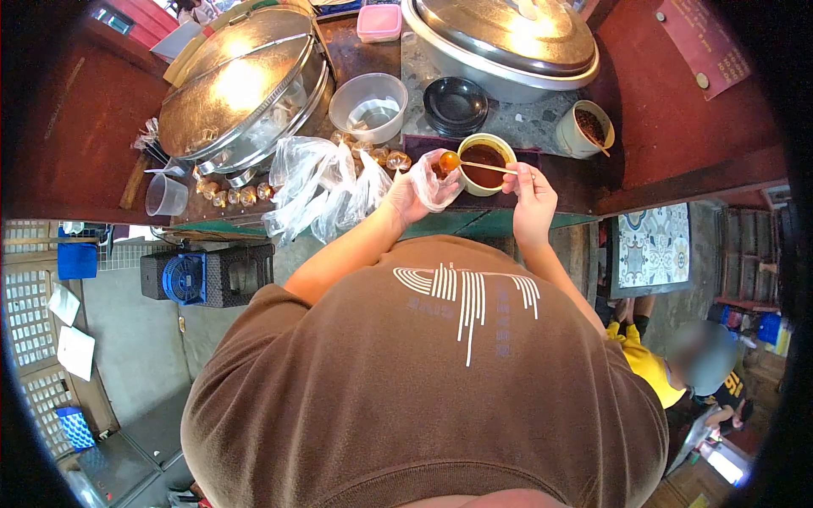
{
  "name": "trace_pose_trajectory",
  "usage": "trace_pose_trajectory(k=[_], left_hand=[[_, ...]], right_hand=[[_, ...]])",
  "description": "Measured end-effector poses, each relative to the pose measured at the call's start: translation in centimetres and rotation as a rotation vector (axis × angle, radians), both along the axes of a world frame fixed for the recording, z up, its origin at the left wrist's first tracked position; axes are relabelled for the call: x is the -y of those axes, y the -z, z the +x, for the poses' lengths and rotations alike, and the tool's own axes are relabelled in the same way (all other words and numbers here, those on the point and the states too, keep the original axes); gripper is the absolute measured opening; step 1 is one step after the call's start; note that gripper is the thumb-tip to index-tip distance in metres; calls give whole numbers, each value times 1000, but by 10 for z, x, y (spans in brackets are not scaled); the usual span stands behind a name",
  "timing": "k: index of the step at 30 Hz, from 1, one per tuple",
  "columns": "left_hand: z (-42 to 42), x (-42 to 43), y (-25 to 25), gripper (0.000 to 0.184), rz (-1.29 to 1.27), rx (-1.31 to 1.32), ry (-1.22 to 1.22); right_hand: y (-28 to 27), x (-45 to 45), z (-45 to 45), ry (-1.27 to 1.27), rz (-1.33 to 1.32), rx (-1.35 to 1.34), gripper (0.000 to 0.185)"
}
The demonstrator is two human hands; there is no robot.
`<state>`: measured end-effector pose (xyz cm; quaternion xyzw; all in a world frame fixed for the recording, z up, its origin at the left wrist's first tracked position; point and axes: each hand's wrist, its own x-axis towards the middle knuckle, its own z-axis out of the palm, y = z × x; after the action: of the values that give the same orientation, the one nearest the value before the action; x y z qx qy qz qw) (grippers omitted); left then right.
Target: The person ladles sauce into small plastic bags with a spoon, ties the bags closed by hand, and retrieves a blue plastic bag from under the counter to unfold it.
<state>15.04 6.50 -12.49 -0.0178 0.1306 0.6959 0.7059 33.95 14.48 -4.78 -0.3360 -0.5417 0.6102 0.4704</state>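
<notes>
My left hand (pixel 408 195) is closed around a small clear plastic bag (pixel 437 193), with something dark reddish inside it. Between the fingers of my right hand (pixel 533 201) is the thin handle of a spoon (pixel 484 168). Its rounded end, orange and shiny, is at the bag's mouth; whether that colour is sauce or the spoon itself I cannot tell. Under the handle stands a pale tub (pixel 480 190) of dark brown sauce. Knotted clear bags (pixel 318 190) lie left of my left hand, beside several small bags of brown contents (pixel 398 160).
Two large lidded metal pots (pixel 233 85) (pixel 508 34) stand at the back. Near them are a clear plastic bowl (pixel 368 108), stacked black bowls (pixel 456 103), a pink-lidded box (pixel 378 23) and another tub (pixel 584 129) with dark contents. A person in yellow (pixel 648 372) is at the right.
</notes>
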Motion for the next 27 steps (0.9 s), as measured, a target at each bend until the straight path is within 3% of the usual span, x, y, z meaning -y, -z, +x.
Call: trace_pose_trajectory(k=[10,15,22,25,27], left_hand=[[-3,-4,14,33,43,43,28],[-1,-3,9,32,53,30,24],[-4,-6,17,32,33,13,15],[-1,-5,11,33,45,4,14],[-1,-4,8,31,23,5,12]], right_hand=[[-45,19,-2,-64,489,177,19],[-39,19,-1,-135,616,289,15],[-40,11,-3,-97,639,250,13],[-32,9,-5,-106,511,256,16],[-19,5,-6,-72,261,119,19]])
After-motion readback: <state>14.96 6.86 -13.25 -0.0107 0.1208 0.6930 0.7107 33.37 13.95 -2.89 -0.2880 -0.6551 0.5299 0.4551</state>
